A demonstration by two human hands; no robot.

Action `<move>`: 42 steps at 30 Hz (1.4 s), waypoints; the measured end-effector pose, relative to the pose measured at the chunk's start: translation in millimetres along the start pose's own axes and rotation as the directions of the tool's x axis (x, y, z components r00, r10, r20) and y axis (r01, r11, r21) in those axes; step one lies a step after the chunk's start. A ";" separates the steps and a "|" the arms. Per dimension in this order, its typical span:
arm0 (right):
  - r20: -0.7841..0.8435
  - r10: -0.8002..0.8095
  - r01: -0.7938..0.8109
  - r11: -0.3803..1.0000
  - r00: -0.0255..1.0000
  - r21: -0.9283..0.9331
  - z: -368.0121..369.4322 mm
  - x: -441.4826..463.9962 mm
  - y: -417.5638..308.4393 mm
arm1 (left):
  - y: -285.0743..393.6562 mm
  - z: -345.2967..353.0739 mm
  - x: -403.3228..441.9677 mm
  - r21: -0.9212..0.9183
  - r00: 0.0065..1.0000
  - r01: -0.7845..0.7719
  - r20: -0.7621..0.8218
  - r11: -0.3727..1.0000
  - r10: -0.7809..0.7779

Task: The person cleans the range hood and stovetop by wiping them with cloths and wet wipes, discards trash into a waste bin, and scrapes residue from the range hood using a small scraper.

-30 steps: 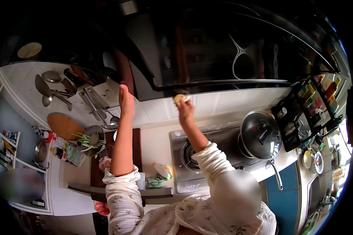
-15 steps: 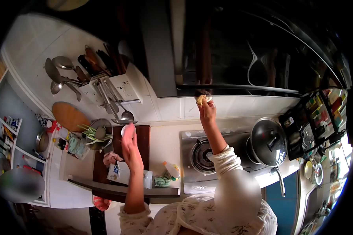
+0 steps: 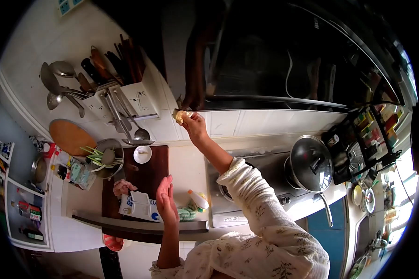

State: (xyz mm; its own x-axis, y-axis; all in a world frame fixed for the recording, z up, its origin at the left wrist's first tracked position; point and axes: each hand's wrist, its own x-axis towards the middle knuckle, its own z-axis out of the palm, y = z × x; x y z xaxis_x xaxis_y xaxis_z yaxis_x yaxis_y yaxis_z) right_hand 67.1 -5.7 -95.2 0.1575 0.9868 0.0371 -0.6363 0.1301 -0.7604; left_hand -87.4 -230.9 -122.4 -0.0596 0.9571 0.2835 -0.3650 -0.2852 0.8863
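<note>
One hood (image 3: 274,60) fills the upper right of the frame, black and glossy. Below it, centre right, sits one stove (image 3: 277,168), partly behind a sleeve (image 3: 263,207). Left of centre lies one dark board (image 3: 149,179), and at the upper left one white holder (image 3: 141,98) stands packed with dark handles. Over on the stove's right side, one pan (image 3: 307,165) wears a glass lid, its single handle pointing down the frame.

Middle left, one round board (image 3: 71,139) leans on the wall, with one pot (image 3: 112,174) of green stalks beside it. One white carton (image 3: 137,209) lies at the dark board's lower end.

Two hands in play! The left hand (image 3: 166,200) is at the lower centre, just beside the carton, fingers straight and close together, gripping nothing that shows. The right hand (image 3: 195,125) is up at the centre, fingers pinched in tight on one crumpled, yellowish wad (image 3: 182,116).

One white bowl (image 3: 142,154) sits on the dark board. And the wad itself: it pokes out left past the right fingertips, right by the hood's lower edge; whether they touch, I can't tell.
</note>
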 end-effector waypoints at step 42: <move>0.136 0.123 -0.080 0.954 0.983 -0.288 -45.7 -24.9 59.5 | -10.3 66.0 -89.3 0.012 0.972 -0.016 -0.235 1.000 0.018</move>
State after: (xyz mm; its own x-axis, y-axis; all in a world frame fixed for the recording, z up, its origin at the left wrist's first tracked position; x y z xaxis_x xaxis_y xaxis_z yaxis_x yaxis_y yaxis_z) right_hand 59.8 -26.8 -171.0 -0.0264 0.9992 0.0307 -0.4023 0.0175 -0.9154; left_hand -17.0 -316.7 -132.7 -0.2827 0.9369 0.2058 -0.3527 -0.3010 0.8860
